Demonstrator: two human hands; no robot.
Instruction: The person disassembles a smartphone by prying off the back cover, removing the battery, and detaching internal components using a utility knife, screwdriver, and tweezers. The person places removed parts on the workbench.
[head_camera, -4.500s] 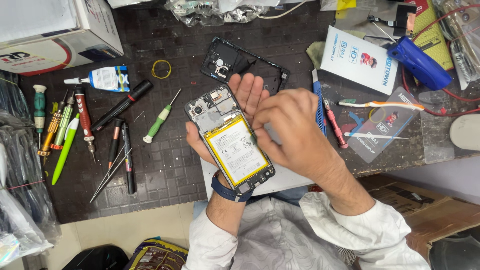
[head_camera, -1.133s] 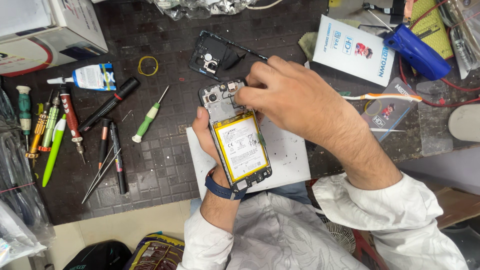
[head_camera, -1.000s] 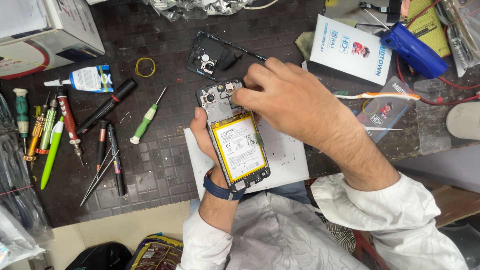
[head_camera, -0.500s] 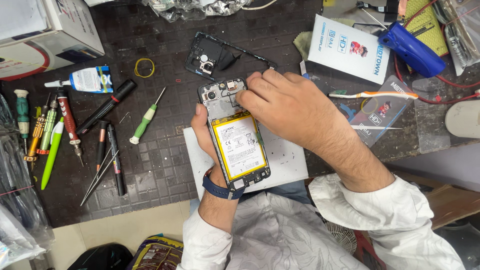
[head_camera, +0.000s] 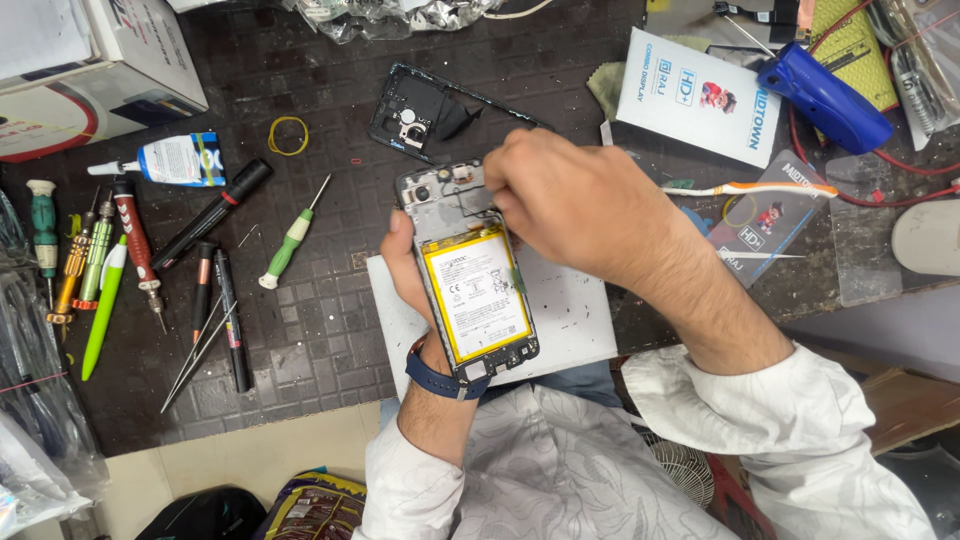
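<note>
My left hand cradles an opened smartphone from below, back side up, its yellow-edged battery exposed. My right hand lies over the phone's upper right, fingertips pinched at the board just above the battery. What the fingertips hold, if anything, is hidden. The phone's black back cover lies on the mat beyond the phone. A white sheet sits under the phone. A dark blue band is on my left wrist.
Screwdrivers, pens and tweezers lie at the left with a green-handled screwdriver, a glue bottle and a yellow rubber band. A white display box, a blue tool and a toothbrush are at the right. A cardboard box sits top left.
My right hand has shifted from covering the battery's lower side up to the board at the phone's top, and stays pinched there. My left hand keeps the phone steady.
</note>
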